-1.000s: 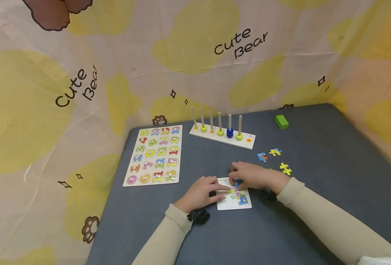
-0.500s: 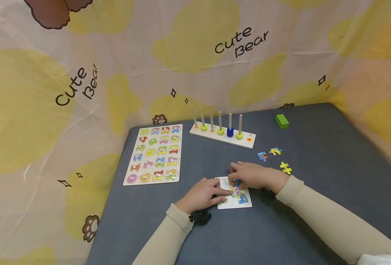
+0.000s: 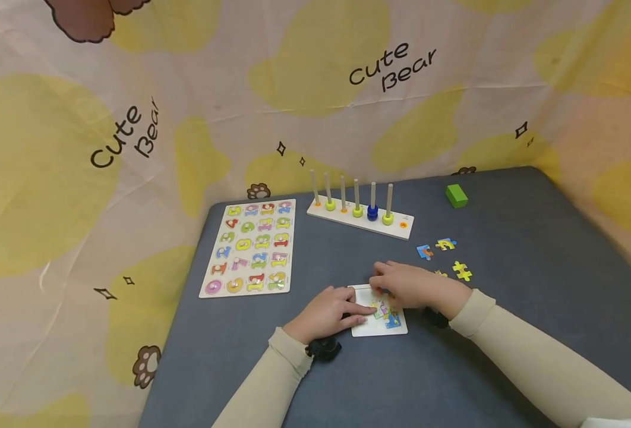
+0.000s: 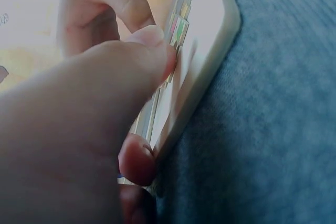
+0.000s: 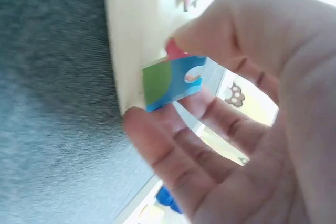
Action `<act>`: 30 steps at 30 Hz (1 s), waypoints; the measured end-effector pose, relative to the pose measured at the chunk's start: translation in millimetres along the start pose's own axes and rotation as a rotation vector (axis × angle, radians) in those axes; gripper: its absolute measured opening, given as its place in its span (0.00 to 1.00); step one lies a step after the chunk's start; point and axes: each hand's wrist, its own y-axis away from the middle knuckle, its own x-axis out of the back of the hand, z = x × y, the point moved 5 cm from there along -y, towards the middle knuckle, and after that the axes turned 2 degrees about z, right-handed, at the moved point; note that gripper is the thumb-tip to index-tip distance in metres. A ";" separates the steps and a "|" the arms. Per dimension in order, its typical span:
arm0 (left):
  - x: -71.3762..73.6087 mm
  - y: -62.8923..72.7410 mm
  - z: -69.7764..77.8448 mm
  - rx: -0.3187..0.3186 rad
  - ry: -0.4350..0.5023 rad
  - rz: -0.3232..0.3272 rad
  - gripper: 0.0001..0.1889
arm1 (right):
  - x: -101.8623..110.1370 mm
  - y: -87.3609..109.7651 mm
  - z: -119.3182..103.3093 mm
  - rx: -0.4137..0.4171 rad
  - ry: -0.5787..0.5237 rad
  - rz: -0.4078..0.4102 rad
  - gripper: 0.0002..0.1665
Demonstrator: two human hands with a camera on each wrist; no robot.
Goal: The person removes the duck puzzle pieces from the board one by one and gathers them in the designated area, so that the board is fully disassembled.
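Note:
My left hand (image 3: 326,312) rests on the left side of a small white puzzle board (image 3: 363,329), its index finger stretched out to the joined jigsaw pieces (image 3: 393,321). In the left wrist view, the thumb (image 4: 142,51) presses down by the board's thick edge. Over the far right part of the board is my right hand (image 3: 414,285), pinching a blue and green jigsaw piece (image 5: 163,80) between thumb and fingers. That piece stands tilted near the board's edge in the right wrist view; in the head view the hand hides it.
Several loose jigsaw pieces (image 3: 462,271) lie right of the board, beyond my right wrist. Farther back are a pegged counting stand (image 3: 342,218) with rings and a green block (image 3: 457,195). A number puzzle board (image 3: 245,294) lies at the left. A printed cloth (image 3: 315,89) closes off the back.
My right fingers have drawn slightly back and right, and the blue piece seen under them earlier is now hidden in the head view. The left hand stays in place on the board.

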 end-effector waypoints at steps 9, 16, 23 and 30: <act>-2.7 0.3 2.0 -0.029 -0.032 -0.013 0.19 | 16.7 33.6 16.7 0.034 -0.120 0.230 0.17; -6.8 3.6 -2.8 -0.035 -0.064 -0.014 0.21 | 53.4 73.9 56.8 -0.058 -0.136 0.390 0.28; -5.5 6.2 -9.5 0.005 0.093 -0.001 0.23 | 74.4 102.4 104.1 -0.176 -0.034 0.498 0.30; -4.3 2.5 -12.1 0.088 0.218 0.018 0.24 | 71.2 115.9 142.8 -0.309 -0.011 0.465 0.27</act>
